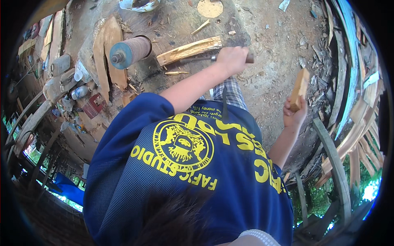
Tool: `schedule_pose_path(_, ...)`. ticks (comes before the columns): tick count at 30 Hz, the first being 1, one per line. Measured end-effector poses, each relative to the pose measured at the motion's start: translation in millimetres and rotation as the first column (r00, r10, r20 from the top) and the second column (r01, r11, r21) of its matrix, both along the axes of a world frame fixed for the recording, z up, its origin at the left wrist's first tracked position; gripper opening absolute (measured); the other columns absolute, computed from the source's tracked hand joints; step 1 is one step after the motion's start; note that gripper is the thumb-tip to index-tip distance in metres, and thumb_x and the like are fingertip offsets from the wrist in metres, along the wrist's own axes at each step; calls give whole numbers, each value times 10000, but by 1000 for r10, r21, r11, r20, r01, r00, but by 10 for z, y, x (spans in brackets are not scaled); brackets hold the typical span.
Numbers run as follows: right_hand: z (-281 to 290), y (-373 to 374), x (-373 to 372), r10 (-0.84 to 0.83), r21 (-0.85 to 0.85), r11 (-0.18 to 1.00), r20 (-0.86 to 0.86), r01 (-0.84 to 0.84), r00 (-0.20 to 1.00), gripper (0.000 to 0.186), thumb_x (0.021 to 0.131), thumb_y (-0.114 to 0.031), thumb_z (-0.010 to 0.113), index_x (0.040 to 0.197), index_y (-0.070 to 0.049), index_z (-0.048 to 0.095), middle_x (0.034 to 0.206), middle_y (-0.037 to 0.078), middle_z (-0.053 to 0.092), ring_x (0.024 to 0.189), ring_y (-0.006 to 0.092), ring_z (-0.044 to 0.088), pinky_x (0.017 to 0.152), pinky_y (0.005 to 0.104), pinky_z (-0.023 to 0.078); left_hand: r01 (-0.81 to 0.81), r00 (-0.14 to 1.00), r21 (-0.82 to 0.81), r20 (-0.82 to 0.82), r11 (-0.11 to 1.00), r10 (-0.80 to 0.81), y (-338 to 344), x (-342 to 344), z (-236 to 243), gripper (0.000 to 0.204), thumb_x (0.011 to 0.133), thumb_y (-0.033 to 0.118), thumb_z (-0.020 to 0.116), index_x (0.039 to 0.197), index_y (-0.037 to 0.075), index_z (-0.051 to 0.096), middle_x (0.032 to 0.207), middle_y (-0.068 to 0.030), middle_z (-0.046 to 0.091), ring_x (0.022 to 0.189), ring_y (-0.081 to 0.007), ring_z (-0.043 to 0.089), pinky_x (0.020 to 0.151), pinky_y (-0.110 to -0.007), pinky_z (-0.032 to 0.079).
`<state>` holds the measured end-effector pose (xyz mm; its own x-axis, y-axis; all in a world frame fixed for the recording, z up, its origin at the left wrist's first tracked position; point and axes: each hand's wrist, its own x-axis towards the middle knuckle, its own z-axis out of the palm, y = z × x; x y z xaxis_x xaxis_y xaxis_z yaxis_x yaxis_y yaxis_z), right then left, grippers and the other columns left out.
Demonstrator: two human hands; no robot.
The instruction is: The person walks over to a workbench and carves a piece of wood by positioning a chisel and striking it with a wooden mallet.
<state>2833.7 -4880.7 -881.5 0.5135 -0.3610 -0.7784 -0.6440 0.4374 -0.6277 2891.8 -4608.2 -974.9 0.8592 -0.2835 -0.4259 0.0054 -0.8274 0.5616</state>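
My left hand (232, 58) is closed around the handle of a metal-bladed tool (197, 58). Its blade lies against the lower edge of a pale, rough split piece of wood (189, 49). That piece rests on a dark, worn wooden chopping block (180, 20). My right hand (294, 115) is raised to the right, apart from the block, and grips a short rectangular wooden block (300, 87) held upright. My blue shirt with yellow print fills the lower middle of the view.
A brown cylinder with a blue end cap (129, 51) lies on the chopping block beside wood chips. A pale round disc (209, 7) sits at the top. Bottles and clutter (78, 90) crowd the left. Dirt ground (275, 69) lies right of the block, with stacked curved planks (357, 119) beyond.
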Motion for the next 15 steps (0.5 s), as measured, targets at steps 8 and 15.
schedule_pose_path(8,-132,434,-382,89,215,975,-187,-47,978,372,945,-356,521,1158,-57,465,774,122,561,533,169,502,362,221,303,-166,919,293,-300,942,256,658,-268,93,967,828,288,640,1536,44,28,955,-218,687,873,-344,687,753,-445,552)
schedule_pose_path(15,32,622,-439,287,176,949,-136,-262,948,633,943,-331,526,1518,-216,288,799,96,535,538,142,500,388,203,320,-130,934,349,-270,928,232,929,-728,14,945,839,294,610,1542,60,24,961,-191,698,869,-341,690,768,-435,552)
